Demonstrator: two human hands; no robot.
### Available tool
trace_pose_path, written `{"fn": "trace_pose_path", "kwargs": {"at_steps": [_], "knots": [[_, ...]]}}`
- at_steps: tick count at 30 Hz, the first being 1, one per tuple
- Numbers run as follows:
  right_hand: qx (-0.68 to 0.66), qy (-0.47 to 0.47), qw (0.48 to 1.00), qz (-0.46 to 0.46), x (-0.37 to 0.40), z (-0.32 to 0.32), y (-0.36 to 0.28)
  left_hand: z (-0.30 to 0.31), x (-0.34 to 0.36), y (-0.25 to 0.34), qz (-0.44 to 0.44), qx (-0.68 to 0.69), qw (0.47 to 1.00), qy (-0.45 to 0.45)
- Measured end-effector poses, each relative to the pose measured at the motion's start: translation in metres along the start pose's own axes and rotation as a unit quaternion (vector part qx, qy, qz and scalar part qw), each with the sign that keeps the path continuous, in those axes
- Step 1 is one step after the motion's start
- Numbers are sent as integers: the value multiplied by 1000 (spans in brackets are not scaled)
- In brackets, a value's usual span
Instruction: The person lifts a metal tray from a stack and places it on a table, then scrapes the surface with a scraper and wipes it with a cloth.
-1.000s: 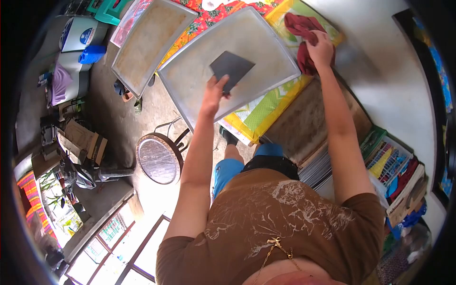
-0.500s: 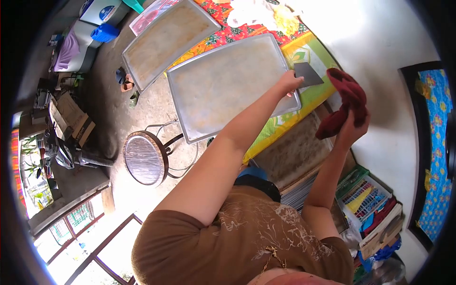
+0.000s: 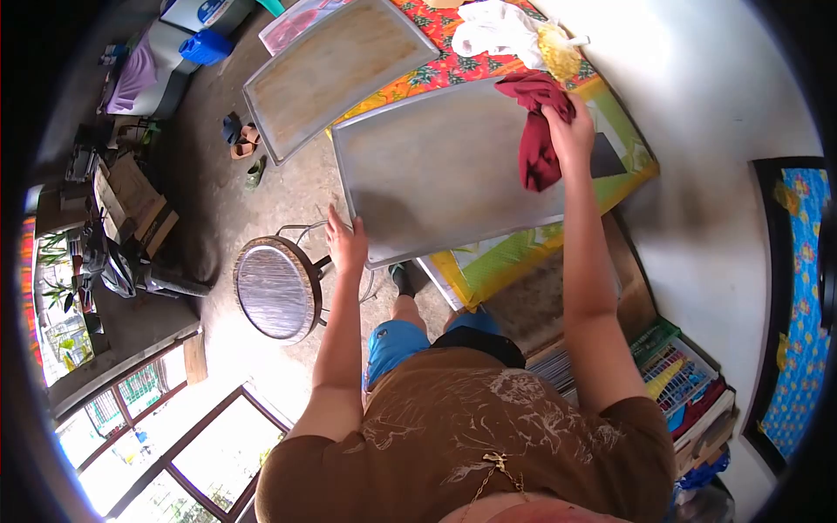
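Observation:
A dark red cloth (image 3: 539, 148) hangs from my right hand (image 3: 573, 131), whose fingers are wrapped round it over the right end of a large metal tray (image 3: 436, 166). Near the tray's lower left edge is my left hand (image 3: 346, 244), fingers spread and holding nothing. A flat dark scraper (image 3: 608, 157) lies on the green and yellow cover, just right of my right hand and partly hidden by it. Farther up and left, a second metal tray (image 3: 340, 74) rests on the table's edge.
A round stool (image 3: 277, 290) stands on the floor at the left. White cloth (image 3: 495, 33) and a yellow bundle (image 3: 560, 52) lie at the table's back. Slippers (image 3: 247, 139) are on the floor. A basket of small items (image 3: 678, 375) sits at the lower right by the wall.
My left hand has left the scraper on the table and moved to the tray's lower left. My right hand has carried the red cloth left, over the tray.

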State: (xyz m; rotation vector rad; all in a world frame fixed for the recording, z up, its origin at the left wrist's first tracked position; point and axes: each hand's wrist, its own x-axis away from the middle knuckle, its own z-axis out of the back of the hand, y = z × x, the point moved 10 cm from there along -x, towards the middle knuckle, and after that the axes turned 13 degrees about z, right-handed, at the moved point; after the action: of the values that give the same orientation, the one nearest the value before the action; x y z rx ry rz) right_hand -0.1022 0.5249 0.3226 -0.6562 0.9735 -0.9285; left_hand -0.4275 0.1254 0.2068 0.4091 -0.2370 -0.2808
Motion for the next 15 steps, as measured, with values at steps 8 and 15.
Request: {"fn": "trace_pose_path", "kwargs": {"at_steps": [8, 15], "knots": [[415, -106, 903, 19, -8, -112, 48, -45, 5, -28, 78, 316, 905, -275], [383, -180, 900, 102, 43, -214, -20, -47, 4, -31, 23, 317, 919, -233]]}}
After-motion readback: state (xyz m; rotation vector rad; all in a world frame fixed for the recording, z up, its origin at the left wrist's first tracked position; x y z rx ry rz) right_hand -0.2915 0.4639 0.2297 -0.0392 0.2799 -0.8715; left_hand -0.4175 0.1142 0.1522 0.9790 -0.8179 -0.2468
